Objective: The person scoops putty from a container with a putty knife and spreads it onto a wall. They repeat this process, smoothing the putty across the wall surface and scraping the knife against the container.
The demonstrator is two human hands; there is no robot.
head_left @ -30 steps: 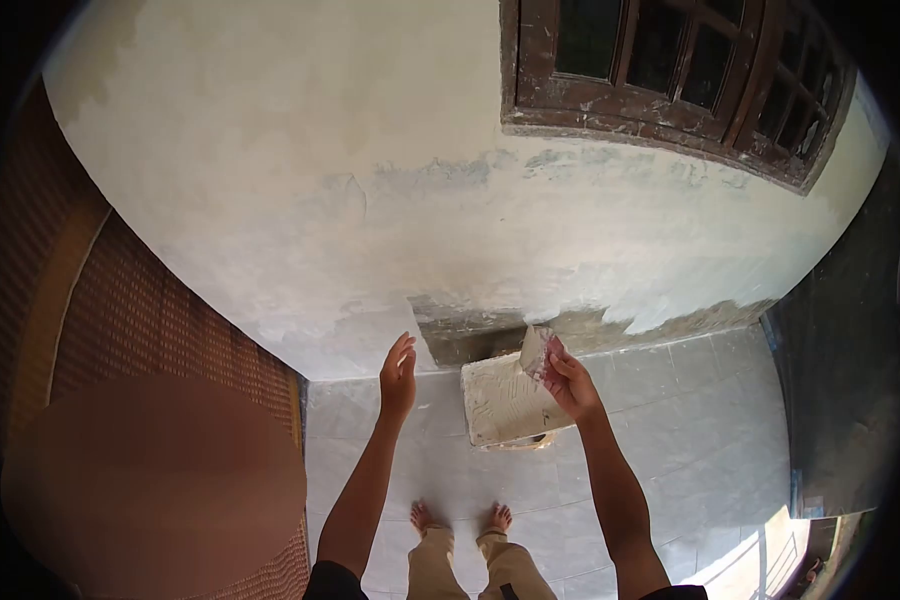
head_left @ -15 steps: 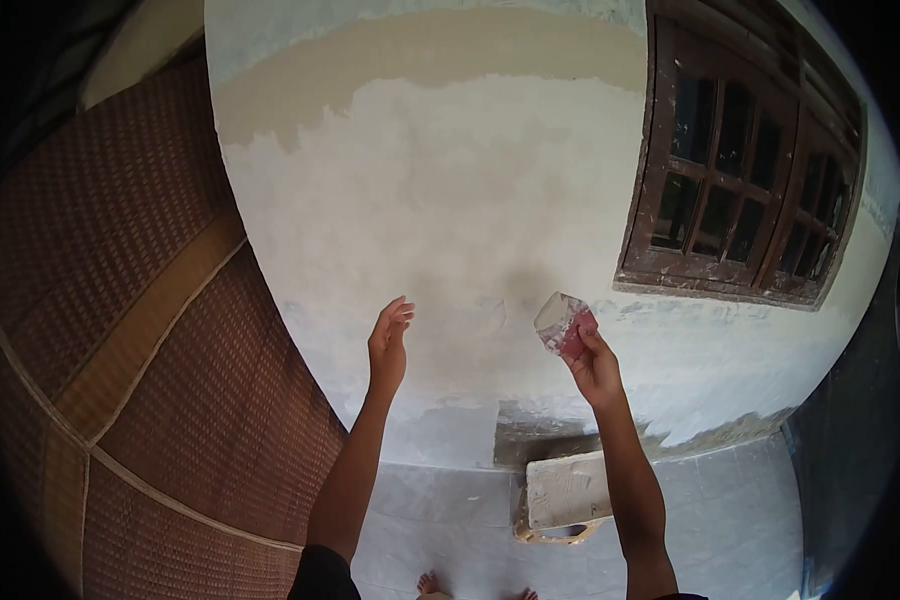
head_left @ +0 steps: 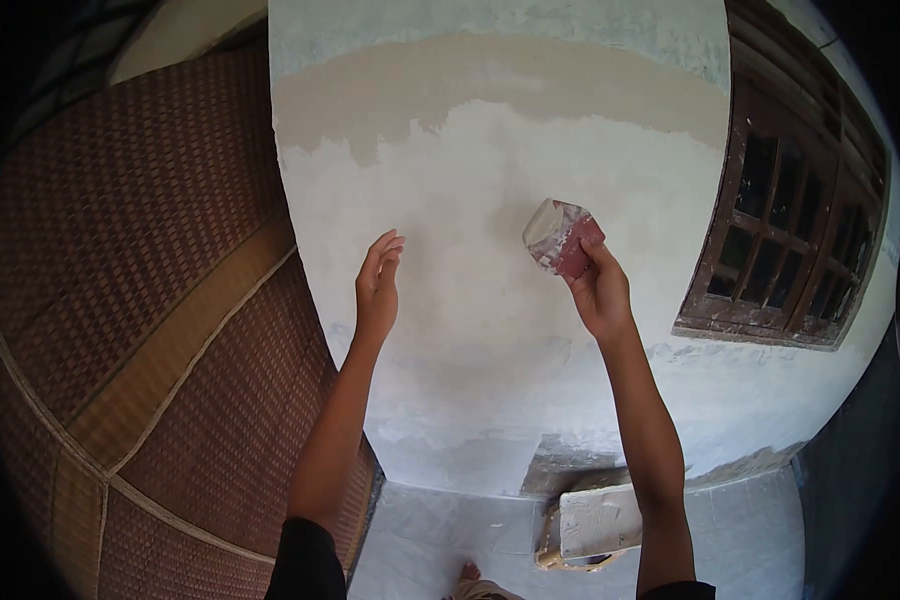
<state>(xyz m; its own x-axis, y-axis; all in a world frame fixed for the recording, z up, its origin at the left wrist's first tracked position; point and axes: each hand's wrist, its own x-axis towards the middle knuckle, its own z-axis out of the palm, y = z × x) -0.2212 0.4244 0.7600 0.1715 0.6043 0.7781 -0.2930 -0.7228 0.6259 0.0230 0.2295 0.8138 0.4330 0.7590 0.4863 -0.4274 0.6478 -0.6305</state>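
Pinched in my right hand (head_left: 600, 290) is a flat reddish scraper (head_left: 564, 238), its face partly smeared with pale filler. It is raised in front of the white plastered wall (head_left: 470, 200); whether it touches the wall, I cannot tell. My left hand (head_left: 377, 285) is raised at the left with nothing in it, its fingers extended and slightly curved near the wall. A beige band of filler (head_left: 400, 75) runs across the upper wall, with an uneven lower edge.
A brown wooden window (head_left: 785, 220) with several panes is at the right. Woven brown panels (head_left: 240, 400) stand along the left. Below, a pale, smeared tray (head_left: 600, 520) rests on a small stand (head_left: 550, 555) on the grey tiled floor (head_left: 430, 520).
Both hands have moved up in the view, the right one with the scraper. The window and tray have shifted right and down as the camera view turned.
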